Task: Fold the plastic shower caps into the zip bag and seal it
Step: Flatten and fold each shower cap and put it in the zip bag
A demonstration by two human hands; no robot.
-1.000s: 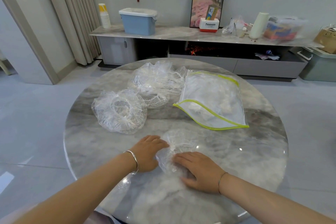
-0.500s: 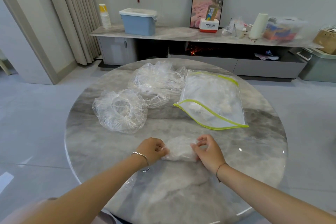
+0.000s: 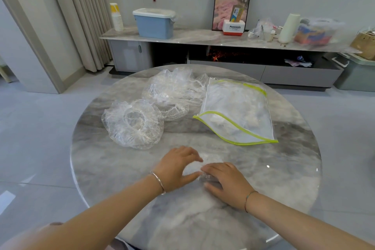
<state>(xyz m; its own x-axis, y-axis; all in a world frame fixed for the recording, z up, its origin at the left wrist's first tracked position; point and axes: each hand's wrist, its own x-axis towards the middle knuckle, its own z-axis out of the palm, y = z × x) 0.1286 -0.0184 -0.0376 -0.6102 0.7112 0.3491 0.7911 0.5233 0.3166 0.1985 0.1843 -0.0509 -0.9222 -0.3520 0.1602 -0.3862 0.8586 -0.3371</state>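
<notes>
Now we press a small folded shower cap (image 3: 199, 165) flat on the round table (image 3: 284, 178).
Our left hand (image 3: 176, 166) and right hand (image 3: 227, 182) lie spread and flat with fingers straight, touching it from both sides. One loose cap (image 3: 133, 124) sits at 11 o'clock, a heap of caps (image 3: 174, 93) at 12 o'clock, and the zip bag (image 3: 237, 111), its mouth open toward us, at 1 o'clock.

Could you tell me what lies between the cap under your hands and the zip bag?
Nothing: in the head view, only bare tabletop lies between the folded cap and the zip bag.
</notes>
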